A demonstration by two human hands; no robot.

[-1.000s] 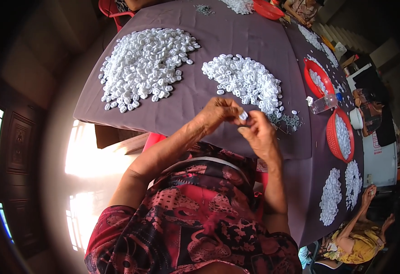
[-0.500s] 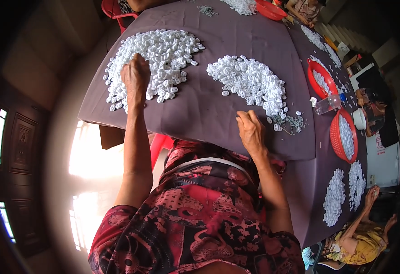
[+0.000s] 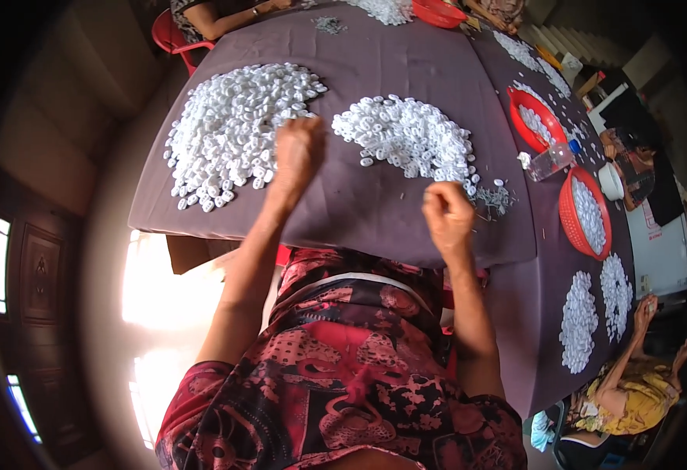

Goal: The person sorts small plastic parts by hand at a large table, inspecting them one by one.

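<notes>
Two heaps of small white plastic rings lie on a table under a purple cloth [image 3: 375,63]. The larger left heap [image 3: 226,133] is nearest my left hand [image 3: 296,153], which hovers blurred at its right edge with fingers bent down; whether it holds a piece is hidden. My right hand [image 3: 447,215] is curled into a loose fist just below the right heap [image 3: 410,137], near the table's front edge. Nothing shows between its fingers. A small clump of grey scraps [image 3: 496,197] lies just to its right.
Two red baskets [image 3: 516,98] [image 3: 564,211] of white pieces and a plastic bottle [image 3: 551,162] stand at the right. More white heaps [image 3: 578,321] lie near a seated person [image 3: 633,384]. Another person's arm [image 3: 218,16] and a red chair [image 3: 167,35] are at the far side.
My left hand has come back from the middle of the left heap toward the table's centre. My right hand has lifted off the cloth and curled into a fist.
</notes>
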